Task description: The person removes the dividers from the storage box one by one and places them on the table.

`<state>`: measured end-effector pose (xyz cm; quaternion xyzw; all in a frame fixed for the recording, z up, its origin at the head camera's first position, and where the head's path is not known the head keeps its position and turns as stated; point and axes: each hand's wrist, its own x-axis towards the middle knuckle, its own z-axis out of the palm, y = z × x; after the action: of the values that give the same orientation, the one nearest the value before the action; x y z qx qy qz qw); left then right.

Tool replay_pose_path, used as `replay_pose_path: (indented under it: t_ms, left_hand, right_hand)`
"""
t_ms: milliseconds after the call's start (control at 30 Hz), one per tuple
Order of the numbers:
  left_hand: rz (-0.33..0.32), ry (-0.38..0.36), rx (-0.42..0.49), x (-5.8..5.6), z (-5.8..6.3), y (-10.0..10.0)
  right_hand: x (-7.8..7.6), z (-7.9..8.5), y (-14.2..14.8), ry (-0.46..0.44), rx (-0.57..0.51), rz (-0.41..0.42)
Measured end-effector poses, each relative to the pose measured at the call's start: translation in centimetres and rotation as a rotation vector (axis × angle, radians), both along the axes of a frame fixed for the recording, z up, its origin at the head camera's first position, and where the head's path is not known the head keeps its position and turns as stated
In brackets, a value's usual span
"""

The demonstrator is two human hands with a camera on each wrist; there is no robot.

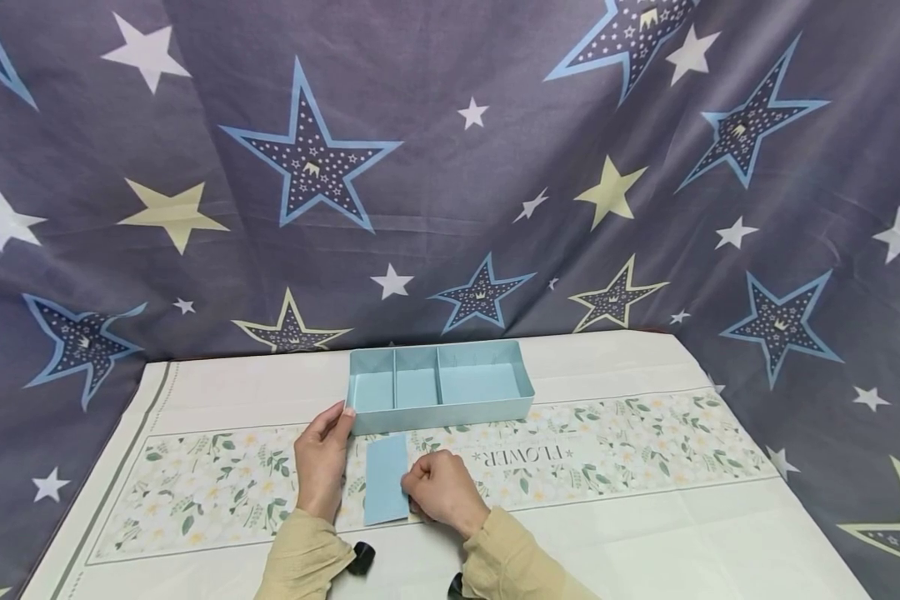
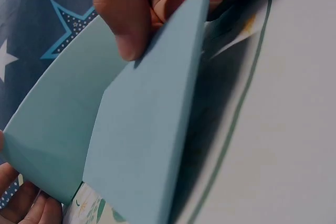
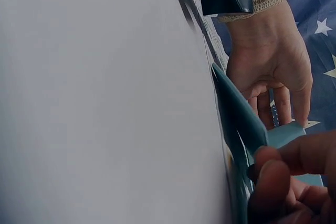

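Note:
A light blue divided box (image 1: 441,414) with three compartments lies lengthwise across the table. My left hand (image 1: 321,460) holds its near left corner, with the thumb at the front and the fingers along the left end. In front of the box, my right hand (image 1: 444,490) pinches the right edge of a flat light blue rectangular panel (image 1: 386,481) between thumb and curled fingers. The left wrist view shows this panel (image 2: 149,108) tilted up off the cloth, close to the box wall (image 2: 63,124). In the right wrist view, the panel (image 3: 239,106) appears nearly edge-on.
A white tablecloth (image 1: 645,542) with a floral band (image 1: 217,483) and the word FLOWER covers the table. Behind and beside it hangs a dark star-patterned curtain (image 1: 450,200). Black wrist devices (image 1: 362,558) sit near both cuffs.

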<state>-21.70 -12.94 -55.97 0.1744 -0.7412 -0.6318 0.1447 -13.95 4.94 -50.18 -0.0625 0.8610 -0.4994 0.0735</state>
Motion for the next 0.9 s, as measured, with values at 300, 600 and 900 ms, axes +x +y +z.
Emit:
replay_pose_path:
  t_ms: [300,600,900]
  left_hand:
    - [-0.021,0.001,0.001,0.7,1.3,0.1]
    - [-0.026,-0.005,0.002,0.6,1.2,0.1]
    - [-0.009,0.0,0.02,0.1,0.0,-0.1]
  right_hand:
    - [0.0,0.1,0.1,0.023,0.03,0.03]
    - [-0.1,0.0,0.2,0.028,0.037,0.053]
    - [-0.1,0.0,0.3,0.025,0.045,0.059]
